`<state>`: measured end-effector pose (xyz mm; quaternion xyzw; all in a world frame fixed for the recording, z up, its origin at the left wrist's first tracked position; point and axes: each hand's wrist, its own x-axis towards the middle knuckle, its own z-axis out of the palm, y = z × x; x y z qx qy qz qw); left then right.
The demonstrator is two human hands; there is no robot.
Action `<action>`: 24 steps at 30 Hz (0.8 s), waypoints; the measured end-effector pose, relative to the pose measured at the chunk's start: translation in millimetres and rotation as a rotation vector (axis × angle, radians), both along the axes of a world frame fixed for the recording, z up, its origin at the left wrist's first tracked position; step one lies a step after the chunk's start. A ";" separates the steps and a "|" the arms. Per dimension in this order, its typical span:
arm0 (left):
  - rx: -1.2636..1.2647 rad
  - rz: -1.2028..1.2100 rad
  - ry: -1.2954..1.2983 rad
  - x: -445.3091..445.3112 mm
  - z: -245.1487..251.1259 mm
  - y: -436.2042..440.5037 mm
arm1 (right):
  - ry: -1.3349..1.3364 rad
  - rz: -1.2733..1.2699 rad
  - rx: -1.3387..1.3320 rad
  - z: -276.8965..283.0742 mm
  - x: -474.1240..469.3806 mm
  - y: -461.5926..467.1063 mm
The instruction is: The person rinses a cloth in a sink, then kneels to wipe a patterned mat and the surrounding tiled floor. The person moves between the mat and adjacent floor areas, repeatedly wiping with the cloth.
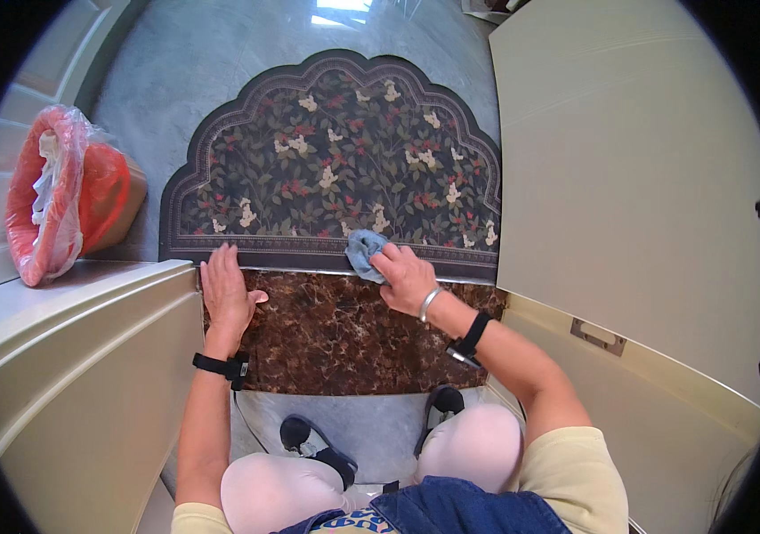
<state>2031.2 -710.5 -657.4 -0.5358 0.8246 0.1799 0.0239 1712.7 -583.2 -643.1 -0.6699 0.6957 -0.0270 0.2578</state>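
My right hand point(409, 277) grips a crumpled blue-grey cloth point(365, 253) at the straight near edge of a dark floral floor mat point(326, 153). The cloth lies partly over the mat's border and partly over the brown marbled threshold point(340, 334). My left hand point(225, 290) is flat, fingers apart, at the threshold's left end; its fingertips reach the mat's corner, and it holds nothing. Each wrist bears a black strap, and a silver bangle sits on the right one.
A waste bin with a red and clear liner point(106, 193) stands left. A cream door point(627, 160) with a metal latch plate point(597, 336) is at right, a cream door frame point(86, 320) at left. My knees and dark shoes point(316, 447) are close below the threshold.
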 end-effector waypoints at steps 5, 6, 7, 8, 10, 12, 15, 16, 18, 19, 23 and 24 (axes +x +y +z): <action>0.083 0.041 -0.027 2.7 -0.1 -3.6 | -0.005 -0.398 -0.518 -14.5 -109.1 -72.0; 0.100 0.049 -0.013 3.5 -1.8 -4.4 | 0.109 -0.522 -0.464 -17.3 -133.7 -87.5; 0.108 0.059 0.021 4.8 -3.2 -5.0 | 0.214 -0.635 -0.370 -21.3 -152.1 -105.4; 0.122 0.064 0.036 5.5 -4.9 -5.3 | 0.217 -0.811 -0.169 -26.0 -160.9 -119.9; 0.134 0.068 0.000 5.1 -8.2 -5.6 | 0.350 -0.938 -0.098 -33.9 -151.6 -150.0; 0.149 0.074 -0.009 2.3 -10.0 -6.8 | 0.265 -0.914 -0.136 -43.5 -99.8 -185.6; 0.141 0.056 -0.069 -3.1 -8.4 -9.9 | 0.224 -0.353 -0.294 -53.5 39.6 -213.7; 0.151 0.048 -0.084 -4.5 -6.9 -11.6 | 0.171 -0.171 -0.333 -49.6 83.3 -208.4; 0.177 0.050 -0.120 -5.8 -2.7 -13.1 | -0.069 0.092 -0.237 -40.9 134.6 -201.6; 0.184 0.046 -0.126 -6.2 -1.2 -14.1 | -0.213 0.219 -0.155 -37.8 146.6 -204.3; 0.171 0.037 -0.143 -7.5 -1.8 -15.8 | -0.222 -0.019 -0.719 -34.6 60.5 -241.0; 0.155 0.028 -0.149 -8.2 -4.1 -16.0 | -0.113 -0.220 -0.721 -38.4 20.3 -256.8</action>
